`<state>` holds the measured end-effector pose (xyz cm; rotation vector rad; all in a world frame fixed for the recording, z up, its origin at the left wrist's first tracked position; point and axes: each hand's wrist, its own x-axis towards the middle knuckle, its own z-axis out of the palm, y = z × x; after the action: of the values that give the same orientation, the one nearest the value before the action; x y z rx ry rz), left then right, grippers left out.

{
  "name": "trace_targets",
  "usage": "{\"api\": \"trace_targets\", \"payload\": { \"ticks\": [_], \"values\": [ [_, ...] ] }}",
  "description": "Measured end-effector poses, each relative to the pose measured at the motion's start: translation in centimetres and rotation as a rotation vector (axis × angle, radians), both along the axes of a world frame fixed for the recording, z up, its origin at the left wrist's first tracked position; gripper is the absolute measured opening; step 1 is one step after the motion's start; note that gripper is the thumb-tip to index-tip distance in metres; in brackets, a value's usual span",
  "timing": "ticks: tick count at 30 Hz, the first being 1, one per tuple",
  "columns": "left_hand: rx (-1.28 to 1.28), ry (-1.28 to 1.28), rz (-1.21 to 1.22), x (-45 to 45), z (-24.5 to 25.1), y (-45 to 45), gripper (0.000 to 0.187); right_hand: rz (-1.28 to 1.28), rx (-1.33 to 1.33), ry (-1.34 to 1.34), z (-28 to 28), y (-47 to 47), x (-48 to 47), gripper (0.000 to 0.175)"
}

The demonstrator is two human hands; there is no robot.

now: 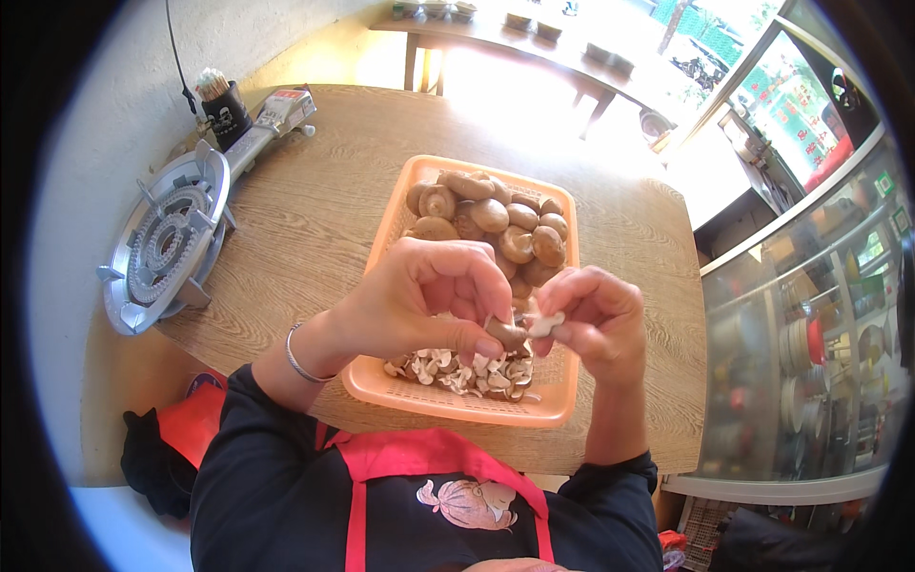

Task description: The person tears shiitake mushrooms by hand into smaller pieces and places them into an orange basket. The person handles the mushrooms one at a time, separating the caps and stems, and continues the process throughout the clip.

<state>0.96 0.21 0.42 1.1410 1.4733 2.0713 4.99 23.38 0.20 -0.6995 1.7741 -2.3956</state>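
My left hand [443,300] pinches a brown mushroom piece [506,333] between thumb and forefinger. Just to its right, my right hand [597,322] grips a small white mushroom piece [547,324] in its fingertips. The two pieces are close together; whether they touch I cannot tell. Both hands are over an orange plastic basket [457,411] on the wooden table. Whole brown mushrooms [490,215] are heaped in the basket's far part. Torn mushroom pieces [457,372], pale and brown, lie in its near part, partly behind my left hand.
A metal gas burner [168,239] stands at the table's left edge, near a black holder [227,114] of wooden sticks. To the right is a glass-fronted cabinet [793,357] with stacked dishes. A long table [493,36] with containers stands beyond the wooden table [307,214].
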Motion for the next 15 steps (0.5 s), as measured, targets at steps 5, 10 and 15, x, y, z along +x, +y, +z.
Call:
{"api": "trace_targets", "payload": {
  "ticks": [5,10,15],
  "values": [
    [-0.306,0.569,0.375,0.5,0.5,0.1,0.024,-0.184,0.31,0.104,-0.2,-1.2,0.5,0.022],
    [-0.319,0.583,0.366,1.0,0.1,0.3,0.026,-0.175,0.383,0.14,-1.0,-1.9,0.7,0.021],
    [-0.266,0.276,0.174,0.8,0.8,-0.2,0.02,0.051,-0.006,-0.148,-1.7,-1.1,-0.8,0.021]
  ]
}}
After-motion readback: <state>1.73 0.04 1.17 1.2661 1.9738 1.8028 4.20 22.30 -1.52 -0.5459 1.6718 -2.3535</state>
